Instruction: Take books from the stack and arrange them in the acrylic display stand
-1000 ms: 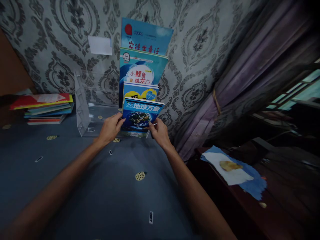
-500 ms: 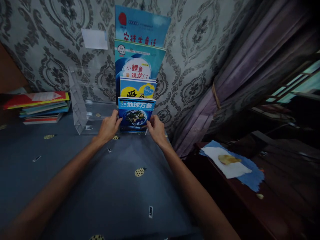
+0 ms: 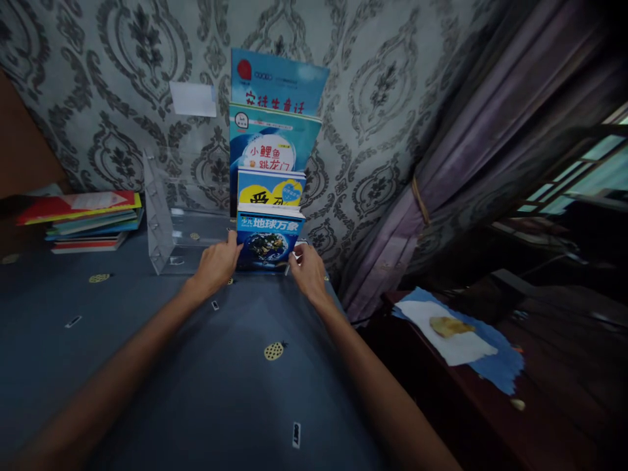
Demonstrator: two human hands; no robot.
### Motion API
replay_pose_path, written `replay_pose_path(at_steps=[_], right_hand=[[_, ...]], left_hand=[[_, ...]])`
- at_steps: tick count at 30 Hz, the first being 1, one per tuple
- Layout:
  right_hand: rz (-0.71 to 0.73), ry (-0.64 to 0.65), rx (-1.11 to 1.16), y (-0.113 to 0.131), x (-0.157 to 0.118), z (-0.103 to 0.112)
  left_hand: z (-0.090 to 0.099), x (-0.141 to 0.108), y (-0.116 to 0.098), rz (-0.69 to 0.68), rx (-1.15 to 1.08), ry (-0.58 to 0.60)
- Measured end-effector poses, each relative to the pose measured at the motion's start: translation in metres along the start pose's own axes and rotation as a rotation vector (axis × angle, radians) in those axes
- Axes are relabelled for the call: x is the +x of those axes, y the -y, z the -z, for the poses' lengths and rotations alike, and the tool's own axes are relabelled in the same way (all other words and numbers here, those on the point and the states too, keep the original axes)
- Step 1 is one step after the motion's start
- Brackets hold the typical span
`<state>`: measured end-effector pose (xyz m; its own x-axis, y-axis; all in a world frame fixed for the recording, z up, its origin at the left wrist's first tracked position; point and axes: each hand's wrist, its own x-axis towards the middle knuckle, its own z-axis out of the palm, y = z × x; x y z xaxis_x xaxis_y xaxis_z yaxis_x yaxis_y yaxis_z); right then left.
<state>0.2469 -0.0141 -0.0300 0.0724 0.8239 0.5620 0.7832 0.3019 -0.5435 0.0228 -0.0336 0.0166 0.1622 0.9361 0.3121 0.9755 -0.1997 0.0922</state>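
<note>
Btwn both hands: blue mag (image 3: 267, 243), globe cover, upright.

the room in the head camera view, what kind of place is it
Probably a room in a home: patterned wallpaper, a purple curtain tied back by a window, and a desk or table with a pineapple-print cover.

Front book (image 3: 267, 245) "地球万象"; teal book (image 3: 275, 140) "小鲤鱼跳龙门"; rear book (image 3: 282, 82) "安徒生童话"

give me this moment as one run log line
left hand: at book edge | right hand: at opposite edge | rack: books upright
</note>
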Motion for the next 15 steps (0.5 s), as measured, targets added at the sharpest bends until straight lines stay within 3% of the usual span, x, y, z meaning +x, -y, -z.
replay_pose_path(at_steps=[3, 6, 11, 15], right_hand=[[0.085, -0.131, 0.072, 0.008, 0.004, 0.007], [0.257, -0.215, 0.079, 0.022, 0.01, 0.014], [0.347, -0.189, 0.047, 0.035, 0.013, 0.012], [0.329, -0.184, 0.032, 0.035, 0.012, 0.009]], left_hand=[[0.003, 0.0, -0.001, 0.023, 0.012, 0.019], [0.004, 0.001, -0.002, 0.046, -0.053, -0.04], [0.0, 0.002, 0.0, -0.066, -0.221, -0.27], [-0.003, 0.006, 0.004, -0.094, -0.243, -0.293]])
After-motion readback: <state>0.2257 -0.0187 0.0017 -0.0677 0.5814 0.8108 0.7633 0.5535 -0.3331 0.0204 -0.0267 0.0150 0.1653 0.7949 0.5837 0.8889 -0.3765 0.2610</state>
